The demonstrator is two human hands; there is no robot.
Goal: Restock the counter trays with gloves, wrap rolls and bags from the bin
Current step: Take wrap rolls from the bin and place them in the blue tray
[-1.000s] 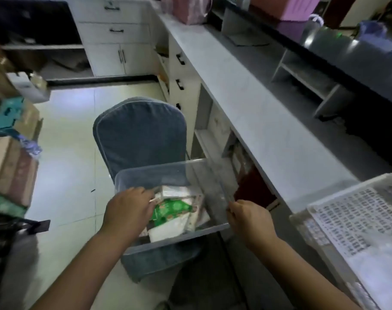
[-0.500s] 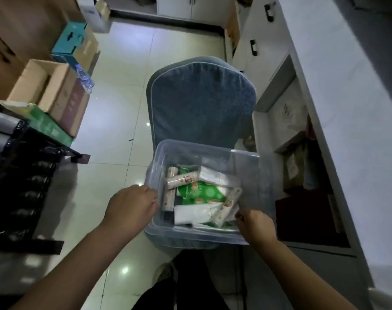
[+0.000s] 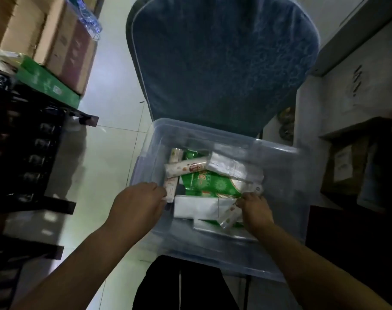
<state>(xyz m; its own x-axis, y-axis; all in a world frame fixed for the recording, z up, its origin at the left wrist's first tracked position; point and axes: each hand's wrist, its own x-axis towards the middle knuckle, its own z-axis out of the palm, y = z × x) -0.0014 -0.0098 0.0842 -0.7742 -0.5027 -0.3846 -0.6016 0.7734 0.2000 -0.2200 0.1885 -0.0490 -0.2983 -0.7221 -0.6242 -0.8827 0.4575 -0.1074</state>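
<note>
The bin, clear plastic, sat low in the middle of the frame on the seat of a blue chair. It held a loose pile. There were wrap rolls with red labels at the upper left, green packets in the middle, and white packs of bags along the top right and the near side.

My left hand was curled over the bin's left rim and, as far as I could see, gripped it, just beside a small upright roll. My right hand was down among the goods at the lower right, its fingers bent where the green packets met another small roll. I could not tell whether it had hold of either one. The hands were well apart.

I judged the job barely begun. The bin looked full, nothing was lifted clear, and the trays were out of view, so every roll, glove pack and bag was still to be carried over.

Cardboard boxes stood in the upper left above the pale floor.
</note>
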